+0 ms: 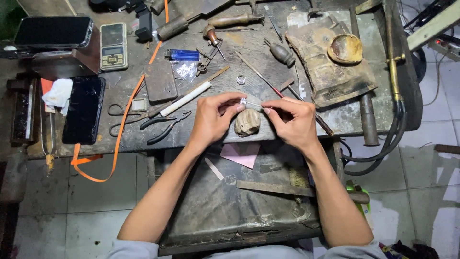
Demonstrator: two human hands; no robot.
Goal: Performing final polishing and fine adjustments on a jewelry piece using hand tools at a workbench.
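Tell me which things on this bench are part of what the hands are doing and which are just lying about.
In use:
left hand
right hand
small silver piece pinched between them
wooden peg under it

Lying about:
pliers
scissors
blue lighter
pocket scale
two phones
loose ring
orange strap

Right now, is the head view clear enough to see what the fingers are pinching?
Head view: sharp and evenly lit, though wide-angle bending curves the bench edges; the small silver piece between left hand and right hand glares white, hiding its detail.
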